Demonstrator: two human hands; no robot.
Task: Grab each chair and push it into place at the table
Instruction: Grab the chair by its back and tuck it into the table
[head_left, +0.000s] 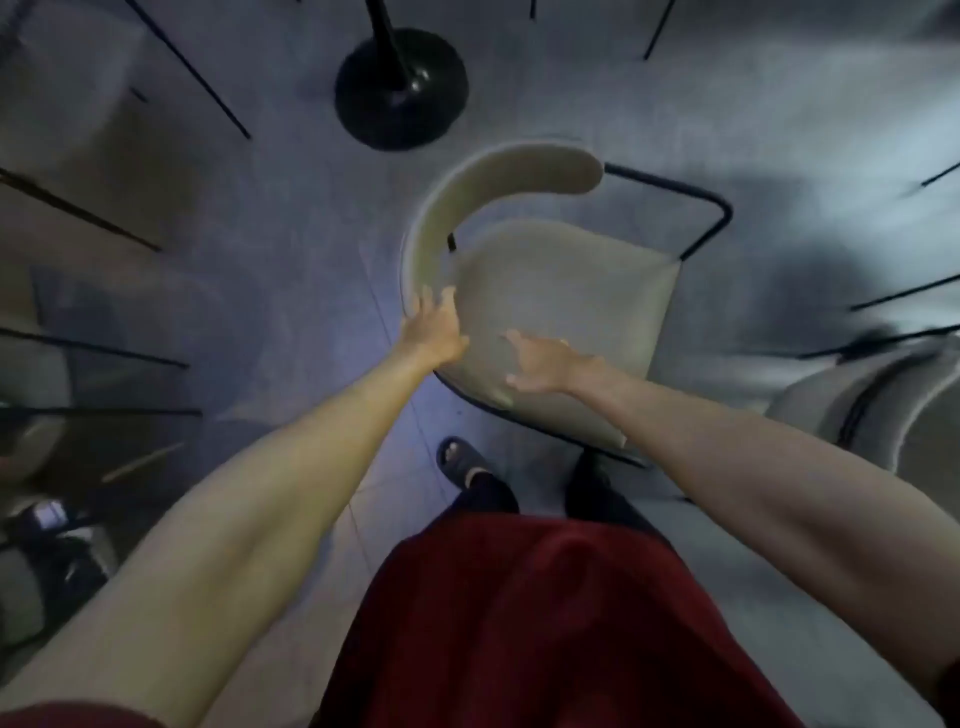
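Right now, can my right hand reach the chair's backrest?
Probably yes: the right hand hovers open over the seat, nothing between it and the backrest; the left hand touches its near end.

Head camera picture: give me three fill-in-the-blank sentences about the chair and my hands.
The left hand reaches the curved ____ of the beige chair.
The right hand, fingers spread, is over its ____.
The round pedestal base beyond the chair is coloured ____.
Missing words: backrest; seat; black.
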